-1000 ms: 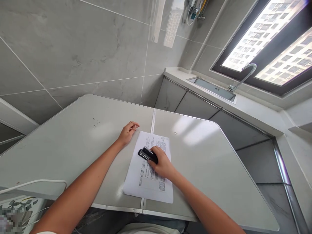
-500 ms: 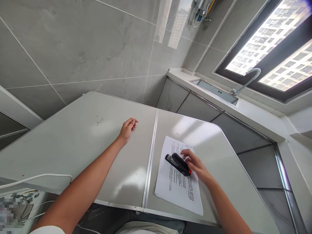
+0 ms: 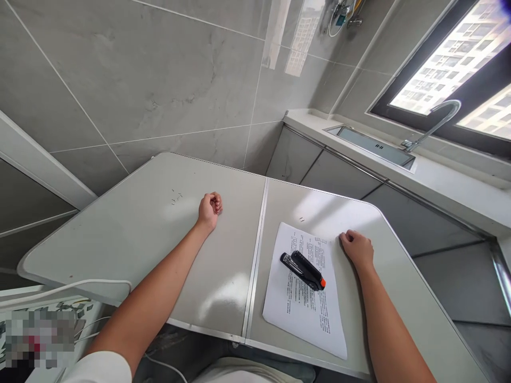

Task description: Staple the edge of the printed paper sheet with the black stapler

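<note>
A black stapler point(image 3: 303, 270) with an orange end lies on its side across the printed sheets of paper point(image 3: 295, 324) on the table's right half. To the right of the paper, my right hand point(image 3: 359, 249) rests on the tabletop, fingers curled into a fist and apart from the stapler. My left hand point(image 3: 209, 211) lies on the left half of the table, also loosely closed, with nothing visible in it. Near it are several tiny dark slivers that look like loose staples point(image 3: 175, 197).
The grey folding table point(image 3: 223, 250) has a metal seam down its middle. A couple of small reddish slivers point(image 3: 302, 219) lie beyond the paper. A white cable point(image 3: 72, 284) crosses the left edge. Behind on the right stand a counter with a sink point(image 3: 371, 144) and a faucet point(image 3: 435, 125).
My right hand has let go of the stapler and moved right onto the bare tabletop, closing into a fist. The stapler stays on the paper. My left hand has turned slightly, its fingers curled.
</note>
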### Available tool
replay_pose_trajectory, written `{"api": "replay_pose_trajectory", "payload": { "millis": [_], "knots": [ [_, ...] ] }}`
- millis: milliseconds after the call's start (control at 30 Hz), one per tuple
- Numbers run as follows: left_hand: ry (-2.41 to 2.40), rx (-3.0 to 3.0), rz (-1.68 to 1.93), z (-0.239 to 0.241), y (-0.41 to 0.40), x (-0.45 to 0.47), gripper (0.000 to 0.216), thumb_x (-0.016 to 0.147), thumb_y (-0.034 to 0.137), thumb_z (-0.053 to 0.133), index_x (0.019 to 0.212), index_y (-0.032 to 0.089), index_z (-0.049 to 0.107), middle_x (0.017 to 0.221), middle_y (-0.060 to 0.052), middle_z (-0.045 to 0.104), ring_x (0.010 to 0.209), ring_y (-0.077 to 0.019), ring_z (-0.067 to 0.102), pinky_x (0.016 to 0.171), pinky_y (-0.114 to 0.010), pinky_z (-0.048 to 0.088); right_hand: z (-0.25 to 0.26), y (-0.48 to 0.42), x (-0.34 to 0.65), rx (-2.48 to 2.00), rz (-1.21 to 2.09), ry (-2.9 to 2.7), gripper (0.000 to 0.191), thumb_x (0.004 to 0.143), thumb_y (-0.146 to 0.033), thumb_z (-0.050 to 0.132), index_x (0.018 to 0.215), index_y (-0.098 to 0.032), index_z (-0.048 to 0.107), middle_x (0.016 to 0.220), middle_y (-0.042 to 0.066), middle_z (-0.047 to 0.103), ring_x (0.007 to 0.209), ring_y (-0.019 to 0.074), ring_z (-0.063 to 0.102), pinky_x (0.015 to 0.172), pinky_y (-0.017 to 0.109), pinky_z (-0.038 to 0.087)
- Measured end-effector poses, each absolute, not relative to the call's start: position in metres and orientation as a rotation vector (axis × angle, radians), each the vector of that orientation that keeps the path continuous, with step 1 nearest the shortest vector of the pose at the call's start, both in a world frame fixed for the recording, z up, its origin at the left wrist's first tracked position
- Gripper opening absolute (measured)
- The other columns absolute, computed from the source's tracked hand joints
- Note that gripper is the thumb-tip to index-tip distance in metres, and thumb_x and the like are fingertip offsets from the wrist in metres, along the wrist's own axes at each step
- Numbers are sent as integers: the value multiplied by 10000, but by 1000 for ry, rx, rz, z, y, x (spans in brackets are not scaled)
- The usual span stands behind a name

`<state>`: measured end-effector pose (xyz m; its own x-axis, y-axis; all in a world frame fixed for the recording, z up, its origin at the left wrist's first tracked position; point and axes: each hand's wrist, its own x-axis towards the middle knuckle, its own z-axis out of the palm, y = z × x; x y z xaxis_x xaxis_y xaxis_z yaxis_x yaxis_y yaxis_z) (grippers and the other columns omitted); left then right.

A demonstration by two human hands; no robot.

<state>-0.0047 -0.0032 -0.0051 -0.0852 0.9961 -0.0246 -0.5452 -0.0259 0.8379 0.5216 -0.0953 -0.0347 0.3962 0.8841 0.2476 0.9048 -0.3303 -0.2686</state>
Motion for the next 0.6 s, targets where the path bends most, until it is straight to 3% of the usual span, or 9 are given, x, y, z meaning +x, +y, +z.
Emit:
{"api": "replay_pose_trajectory", "payload": {
  "millis": [467, 600],
  "knots": [
    [857, 729, 1502, -7, 0, -4, 325, 916, 344, 530, 630, 201, 469, 596, 22, 378, 477, -88, 365, 457, -228, 319, -28, -101, 519, -2029, -31, -1604, 394, 834, -517, 536, 577, -233, 443, 606, 19, 542, 594, 168, 452, 667, 330, 369],
    [854, 717, 1500, -9, 2, -4, 315, 910, 337, 545, 635, 199, 481, 599, 24, 379, 476, -85, 364, 450, -219, 318, -13, -111, 497, -1784, 285, -1657, 432, 899, -583, 577, 664, -222, 577, 650, 29, 592, 642, 196, 547, 686, 335, 441]
  ]
}}
